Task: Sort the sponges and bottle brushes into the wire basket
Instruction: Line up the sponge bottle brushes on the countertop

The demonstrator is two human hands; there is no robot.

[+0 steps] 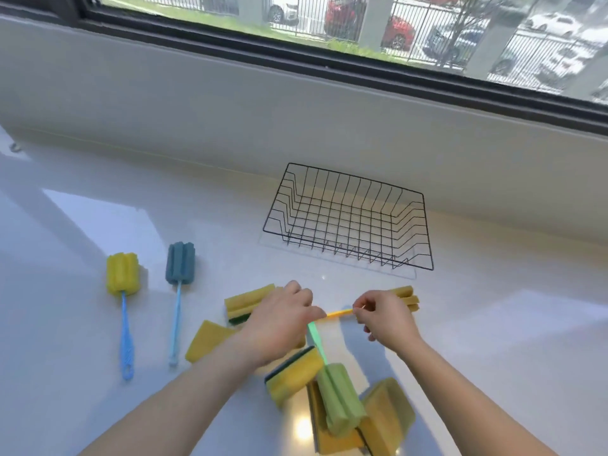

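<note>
The black wire basket [348,222] stands against the back wall with nothing in it. My left hand [279,320] is closed around the handle of a green bottle brush [339,396], whose foam head lies on a pile of yellow sponges [385,413]. My right hand [385,317] pinches the yellow handle of a brush [339,313] whose yellow foam head [408,297] sticks out behind that hand. More yellow-and-green sponges [243,304] lie under and left of my left hand. A yellow-headed brush [122,274] and a blue-headed brush [180,263] lie further left.
The white glossy counter [493,324] runs to a low white wall under a dark-framed window [296,57]. A small metal hook [15,147] sits at the far left edge. Bright glare patches lie on the counter.
</note>
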